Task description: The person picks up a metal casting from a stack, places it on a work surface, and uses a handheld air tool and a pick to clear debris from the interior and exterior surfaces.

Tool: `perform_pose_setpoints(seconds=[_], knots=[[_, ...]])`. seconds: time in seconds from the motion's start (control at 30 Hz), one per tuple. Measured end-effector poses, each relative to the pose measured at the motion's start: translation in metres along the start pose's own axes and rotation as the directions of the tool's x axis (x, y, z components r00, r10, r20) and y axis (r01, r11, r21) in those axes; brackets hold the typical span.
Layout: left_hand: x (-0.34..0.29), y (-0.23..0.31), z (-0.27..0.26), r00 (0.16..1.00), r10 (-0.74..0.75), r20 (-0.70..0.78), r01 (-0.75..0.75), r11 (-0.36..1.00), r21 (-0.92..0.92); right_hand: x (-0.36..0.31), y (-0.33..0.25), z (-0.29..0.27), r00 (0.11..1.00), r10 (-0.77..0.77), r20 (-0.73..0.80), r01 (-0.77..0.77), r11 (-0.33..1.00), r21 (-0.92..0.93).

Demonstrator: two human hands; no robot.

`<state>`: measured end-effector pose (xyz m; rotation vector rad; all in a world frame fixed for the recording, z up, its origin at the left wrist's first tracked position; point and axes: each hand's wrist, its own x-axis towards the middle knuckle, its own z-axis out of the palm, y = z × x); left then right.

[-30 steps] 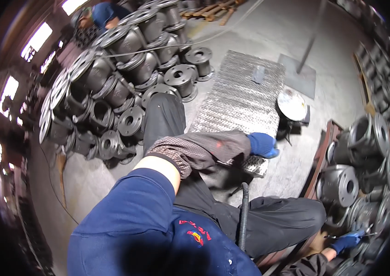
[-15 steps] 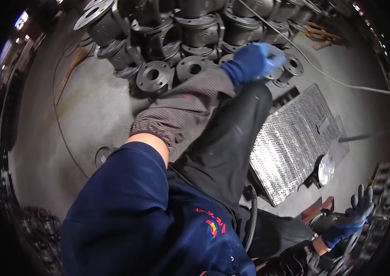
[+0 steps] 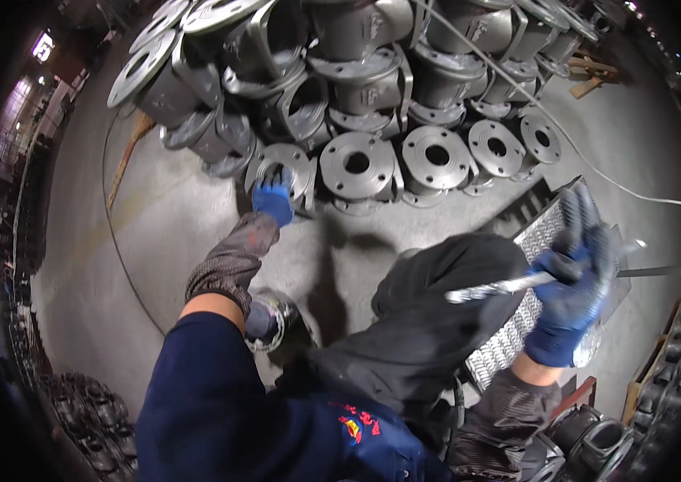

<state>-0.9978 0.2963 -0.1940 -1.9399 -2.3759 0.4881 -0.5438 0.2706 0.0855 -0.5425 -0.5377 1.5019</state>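
My left hand [image 3: 274, 199], in a blue glove with dark fingertips, is at the leftmost grey flanged valve body [image 3: 291, 161] of the front row. Its fingers hook over the rim of the centre hole; how deep they reach is hidden. On the right, my right hand [image 3: 572, 281], in the same kind of glove and blurred by motion, is closed around a slim silver bar-like tool [image 3: 497, 287]. The tool points left across my dark trouser leg, and its exact kind is unclear. Several more flanged valve bodies [image 3: 358, 165] stand beside the left hand.
More valve castings [image 3: 364, 88] are stacked behind the front row, with a pale cable [image 3: 597, 167] across them. A ridged metal plate [image 3: 505, 341] lies beside my leg. Wooden pieces [image 3: 128, 165] and a dark cable [image 3: 120, 257] lie left. Castings [image 3: 87, 418] crowd the lower left.
My left hand has moved from the right part of the front row to its leftmost valve body. My right hand has risen from the lower right, spread, and now grips the silver tool.
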Motion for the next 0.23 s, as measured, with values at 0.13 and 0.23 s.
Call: perform_pose_setpoints(seconds=[0.13,0.23], knots=[[0.031,0.036,0.006,0.982,-0.033,0.187,0.032,0.999,0.009,0.034,0.1,0.033,0.974,0.102,-0.201,-0.118,0.991,-0.068],[0.082,-0.02,0.068,0.787,-0.577,-0.221,0.386,0.739,-0.553,0.044,0.151,0.039,0.959,0.282,-0.02,-0.283,0.958,-0.042]])
